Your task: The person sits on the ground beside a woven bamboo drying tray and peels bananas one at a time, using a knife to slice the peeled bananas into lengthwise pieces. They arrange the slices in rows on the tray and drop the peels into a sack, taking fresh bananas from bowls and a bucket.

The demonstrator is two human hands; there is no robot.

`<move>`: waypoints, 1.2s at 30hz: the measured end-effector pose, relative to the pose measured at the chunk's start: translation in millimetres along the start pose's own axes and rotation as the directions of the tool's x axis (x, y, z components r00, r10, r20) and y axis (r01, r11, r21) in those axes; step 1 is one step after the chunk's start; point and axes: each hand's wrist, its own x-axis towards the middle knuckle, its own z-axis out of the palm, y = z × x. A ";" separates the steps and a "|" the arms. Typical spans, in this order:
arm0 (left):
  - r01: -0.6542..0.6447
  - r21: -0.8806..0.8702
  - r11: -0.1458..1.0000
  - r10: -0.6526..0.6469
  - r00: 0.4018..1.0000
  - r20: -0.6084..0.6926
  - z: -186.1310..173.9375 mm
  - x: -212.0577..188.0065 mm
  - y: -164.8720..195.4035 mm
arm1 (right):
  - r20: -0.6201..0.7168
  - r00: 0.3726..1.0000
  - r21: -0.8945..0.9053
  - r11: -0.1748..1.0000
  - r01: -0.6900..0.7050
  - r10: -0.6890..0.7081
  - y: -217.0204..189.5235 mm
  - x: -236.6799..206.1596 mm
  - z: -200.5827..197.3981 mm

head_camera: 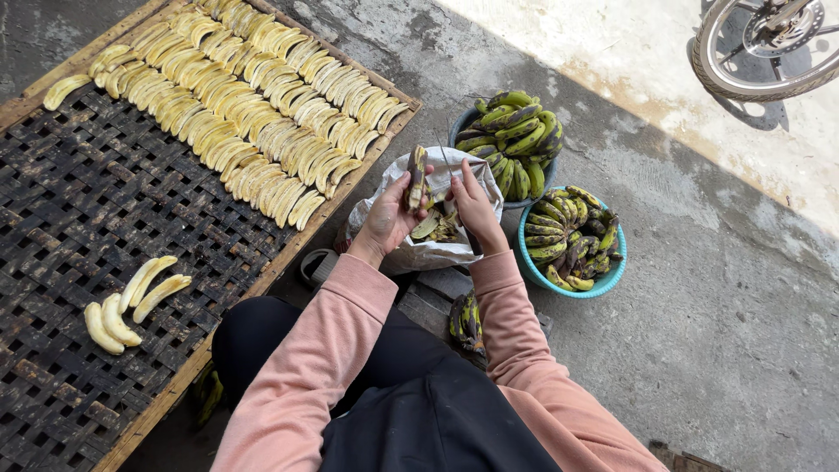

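Two hands: both work over an open pale plastic bag that lies on the concrete floor between the knees — as I read it, so that peel falls straight into it
Left hand: fingers clamped round a banana, held upright at chest reach above the bag
Right hand: fingers together on something thin at the banana's side, possibly a strip of peel or a small blade — I cannot tell which
Banana: short and stubby, skin dark green-brown with blotches, a pale strip showing where skin is off
Bag contents: scraps of peel, yellowish inside
Woven rack: dark lattice in a wooden frame, at the person's left; peeled bananas in tight rows fill its far end, probably laid out to dry
Loose few: some peeled bananas lie apart on the near part of the rack
Blue basins: two, just beyond the right hand — a far basin and a near basin, both heaped with unpeeled green bunches
Wheel: part of a motorbike, well apart at top right
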 end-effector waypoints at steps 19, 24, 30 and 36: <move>0.017 0.080 0.997 -0.009 0.994 -0.107 -29.0 8.4 -16.1 | 0.336 0.857 -0.492 0.704 0.513 -0.389 -112.1 -60.7 15.6; 0.005 0.089 0.996 0.003 0.996 -0.094 -24.8 10.4 -18.4 | 0.203 0.769 -0.344 0.691 0.635 -0.606 -99.8 -50.5 14.2; -0.133 0.147 0.980 0.126 0.991 0.053 2.6 -0.2 -10.5 | -0.052 0.986 0.266 0.949 0.169 -0.161 -57.8 -16.4 -9.1; -0.169 0.327 0.930 0.213 0.971 -0.106 13.7 2.0 -10.1 | 0.003 0.973 0.437 0.875 -0.210 0.232 -26.1 -7.4 -3.4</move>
